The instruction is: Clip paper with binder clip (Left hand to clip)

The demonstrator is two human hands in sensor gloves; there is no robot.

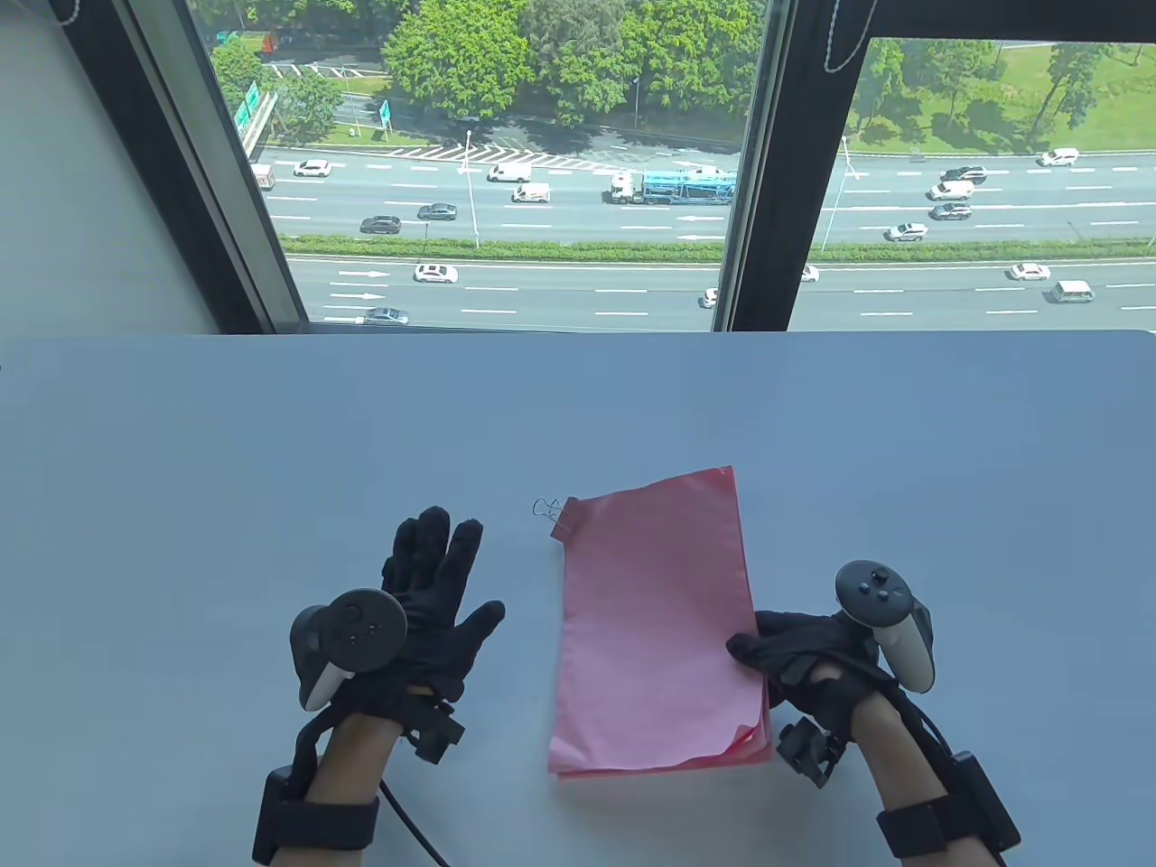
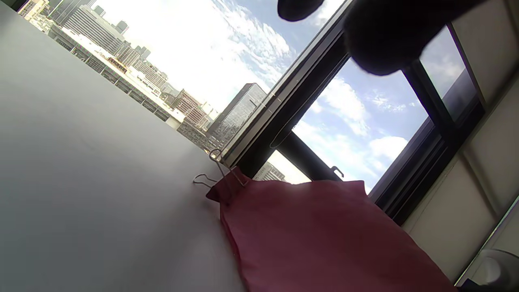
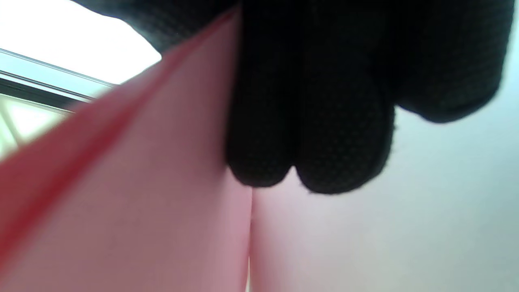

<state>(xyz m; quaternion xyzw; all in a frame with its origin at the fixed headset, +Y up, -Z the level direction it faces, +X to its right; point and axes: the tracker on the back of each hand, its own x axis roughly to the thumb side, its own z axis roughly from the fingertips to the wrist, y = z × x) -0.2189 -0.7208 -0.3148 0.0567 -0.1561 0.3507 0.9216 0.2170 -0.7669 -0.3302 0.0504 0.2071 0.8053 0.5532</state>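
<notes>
A stack of pink paper [image 1: 655, 623] lies on the pale table [image 1: 226, 452]. A binder clip [image 1: 555, 517] with wire handles sits on its far left corner. My left hand [image 1: 456, 578] is open with fingers spread, empty, on the table just left of the paper and nearer than the clip. My right hand [image 1: 754, 650] pinches the paper's right edge, thumb on top. The left wrist view shows the clip [image 2: 225, 182] on the corner of the paper [image 2: 324, 235]. The right wrist view shows my fingers [image 3: 308, 121] against the lifted paper [image 3: 142, 202].
A window [image 1: 506, 181] with dark frames runs along the table's far edge. The near right corner of the paper stack [image 1: 750, 736] fans up slightly.
</notes>
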